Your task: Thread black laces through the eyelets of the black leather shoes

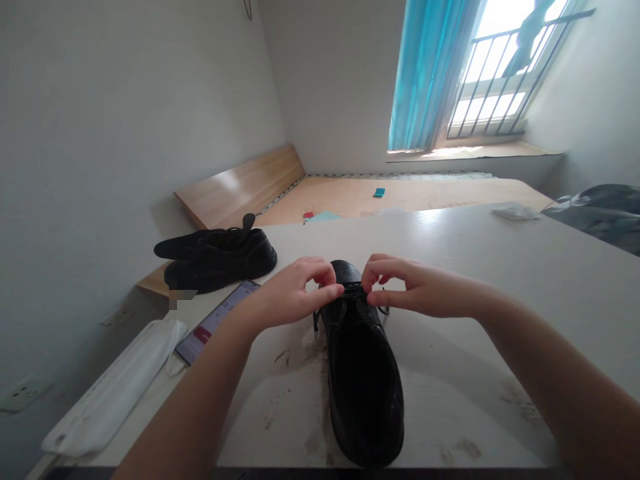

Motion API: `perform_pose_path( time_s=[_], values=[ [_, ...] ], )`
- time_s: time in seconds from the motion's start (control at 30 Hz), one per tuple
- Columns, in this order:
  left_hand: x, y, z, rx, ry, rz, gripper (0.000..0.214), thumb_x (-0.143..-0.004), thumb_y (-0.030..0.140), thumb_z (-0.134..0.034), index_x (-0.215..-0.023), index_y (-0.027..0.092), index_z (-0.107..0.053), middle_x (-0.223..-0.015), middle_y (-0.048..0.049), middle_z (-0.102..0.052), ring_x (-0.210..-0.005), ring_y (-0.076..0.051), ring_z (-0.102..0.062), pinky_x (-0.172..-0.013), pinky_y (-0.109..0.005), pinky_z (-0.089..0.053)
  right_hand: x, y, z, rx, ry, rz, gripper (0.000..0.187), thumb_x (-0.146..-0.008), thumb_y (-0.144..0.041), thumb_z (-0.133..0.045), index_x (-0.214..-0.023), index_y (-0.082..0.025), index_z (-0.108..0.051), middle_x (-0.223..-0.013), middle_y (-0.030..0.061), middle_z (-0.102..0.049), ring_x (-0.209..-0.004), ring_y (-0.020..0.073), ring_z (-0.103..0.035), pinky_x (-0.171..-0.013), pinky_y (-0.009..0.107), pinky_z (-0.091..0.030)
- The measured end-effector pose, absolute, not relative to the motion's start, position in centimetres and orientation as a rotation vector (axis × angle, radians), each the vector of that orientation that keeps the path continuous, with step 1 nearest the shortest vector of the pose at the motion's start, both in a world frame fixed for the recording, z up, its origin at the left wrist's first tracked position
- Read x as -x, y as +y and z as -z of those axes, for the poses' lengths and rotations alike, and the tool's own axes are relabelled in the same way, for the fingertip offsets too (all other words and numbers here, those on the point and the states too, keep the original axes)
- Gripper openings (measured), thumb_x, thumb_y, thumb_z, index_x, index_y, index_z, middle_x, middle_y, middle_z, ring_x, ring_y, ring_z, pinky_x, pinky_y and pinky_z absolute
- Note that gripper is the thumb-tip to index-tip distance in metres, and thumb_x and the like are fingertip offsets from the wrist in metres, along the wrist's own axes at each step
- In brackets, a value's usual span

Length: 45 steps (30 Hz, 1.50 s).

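- The fingers of the left hand (pixel 326 288) and the right hand (pixel 379 283) curl inward and meet in two loose pinches over the laced top of the shoe. Each thumb and forefinger closes toward the lace, but whether they grip it is too small to tell.
- The lace (pixel 353 291) crosses the shoe's eyelets, and its thin ends hang down on both sides. It looks soft and light and would probably slip, so a tight pinch between thumb and forefinger, close to the eyelets, seems the surest hold.
- The black leather shoe (pixel 363 393) lies on the tabletop between both forearms, its toe toward the person and its opening toward the far side. It looks stiff and fairly heavy for its kind, and is best steadied by its sides or heel.
- Dark smudges (pixel 285 357) mark the tabletop (pixel 450 267) around the shoe.
- To the left lie a phone (pixel 215 320), a white face mask (pixel 113 387) and a pair of black shoes (pixel 215 257).
- Farther off are a wooden bed frame (pixel 240 183), a blue curtain (pixel 425 73) and a barred window (pixel 487 73).
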State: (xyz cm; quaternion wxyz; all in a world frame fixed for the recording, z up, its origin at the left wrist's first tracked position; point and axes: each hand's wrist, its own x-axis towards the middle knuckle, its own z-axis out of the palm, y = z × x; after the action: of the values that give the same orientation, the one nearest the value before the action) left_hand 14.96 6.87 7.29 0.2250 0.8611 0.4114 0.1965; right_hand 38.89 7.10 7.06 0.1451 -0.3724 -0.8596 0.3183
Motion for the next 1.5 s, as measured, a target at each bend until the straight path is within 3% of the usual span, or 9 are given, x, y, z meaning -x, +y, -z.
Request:
perform_pose_path(
  time_s=[0.3, 0.53, 0.77, 0.97, 1.13, 1.27, 1.4, 1.5],
  values=[
    [-14.9, 5.9, -8.3, -2.378, 1.030, -0.469, 0.027, -0.082, 0.044, -0.060, -0.071, 0.019, -0.061, -0.074, -0.0015, -0.059, -0.075, -0.017, -0.053, -0.069, -0.027, -0.039, -38.0, 6.3, -7.3, 1.128, -2.424, -1.006, 0.027, -0.091, -0.042, -0.049, -0.079, -0.019, -0.056, -0.076, 0.0009, -0.055, -0.073, 0.0148, -0.049, -0.066, 0.030, -0.039],
    [-14.9, 5.3, -8.7, -2.479, 1.122, -0.329, 0.033, -0.087, 0.042, -0.053, -0.067, 0.019, -0.063, -0.066, -0.0013, -0.058, -0.066, -0.015, -0.050, -0.060, -0.027, -0.032, -37.6, 6.3, -7.3, 1.073, -2.319, -1.224, 0.029, -0.088, -0.043, -0.054, -0.074, -0.019, -0.049, -0.063, -0.0047, -0.040, -0.058, 0.0097, -0.036, -0.052, 0.025, -0.031],
    [-15.2, 5.1, -9.0, -2.472, 1.087, -0.428, 0.021, -0.077, 0.022, -0.058, -0.057, 0.019, -0.056, -0.061, 0.0002, -0.058, -0.066, -0.015, -0.051, -0.062, -0.026, -0.035, -38.1, 6.6, -7.4, 1.033, -2.379, -1.255, 0.030, -0.090, -0.041, -0.051, -0.071, -0.018, -0.047, -0.063, -0.0046, -0.035, -0.059, 0.0095, -0.032, -0.051, 0.024, -0.028],
    [-14.2, 5.2, -9.0, -2.384, 1.139, -0.274, 0.024, -0.078, 0.029, -0.057, -0.057, 0.018, -0.057, -0.063, 0.0003, -0.057, -0.059, -0.013, -0.049, -0.053, -0.024, -0.032, -39.0, 7.4, -7.1, 0.992, -2.485, -1.287, 0.032, -0.092, -0.041, -0.049, -0.071, -0.018, -0.045, -0.067, -0.0037, -0.038, -0.061, 0.0099, -0.034, -0.055, 0.024, -0.031],
    [-13.2, 5.7, -8.9, -2.259, 1.181, -0.123, 0.029, -0.083, 0.033, -0.053, -0.059, 0.017, -0.058, -0.058, 0.0012, -0.050, -0.054, -0.012, -0.043, -0.049, -0.023, -0.029, -39.5, 8.0, -6.5, 1.006, -2.420, -1.504, 0.032, -0.091, -0.045, -0.052, -0.075, -0.017, -0.050, -0.069, -0.0027, -0.045, -0.063, 0.0104, -0.042, -0.057, 0.025, -0.036],
    [-13.4, 6.0, -9.2, -2.152, 1.027, -0.288, 0.033, -0.089, 0.039, -0.049, -0.074, 0.018, -0.070, -0.066, -0.0016, -0.059, -0.063, -0.015, -0.051, -0.059, -0.024, -0.038, -39.9, 8.0, -6.7, 0.883, -2.242, -1.740, 0.030, -0.086, -0.043, -0.061, -0.077, -0.015, -0.057, -0.073, -0.0004, -0.053, -0.068, 0.0113, -0.050, -0.064, 0.026, -0.040],
    [-14.4, 6.1, -8.8, -1.884, 0.911, -0.552, 0.026, -0.086, 0.037, -0.057, -0.089, 0.019, -0.075, -0.094, -0.0071, -0.071, -0.090, -0.021, -0.062, -0.082, -0.030, -0.045, -39.8, 7.8, -7.3, 0.832, -2.047, -1.736, 0.025, -0.084, -0.039, -0.067, -0.081, -0.014, -0.063, -0.076, -0.0005, -0.053, -0.070, 0.0100, -0.044, -0.064, 0.024, -0.034],
    [-15.0, 6.0, -8.1, -1.636, 0.949, -0.605, 0.024, -0.082, 0.035, -0.065, -0.096, 0.020, -0.076, -0.104, -0.0080, -0.073, -0.103, -0.023, -0.062, -0.093, -0.033, -0.043, -39.3, 7.7, -7.1, 0.881, -1.890, -1.735, 0.026, -0.081, -0.041, -0.068, -0.085, -0.015, -0.068, -0.083, 0.0008, -0.054, -0.067, 0.0088, -0.040, -0.058, 0.024, -0.029]
  ],
)
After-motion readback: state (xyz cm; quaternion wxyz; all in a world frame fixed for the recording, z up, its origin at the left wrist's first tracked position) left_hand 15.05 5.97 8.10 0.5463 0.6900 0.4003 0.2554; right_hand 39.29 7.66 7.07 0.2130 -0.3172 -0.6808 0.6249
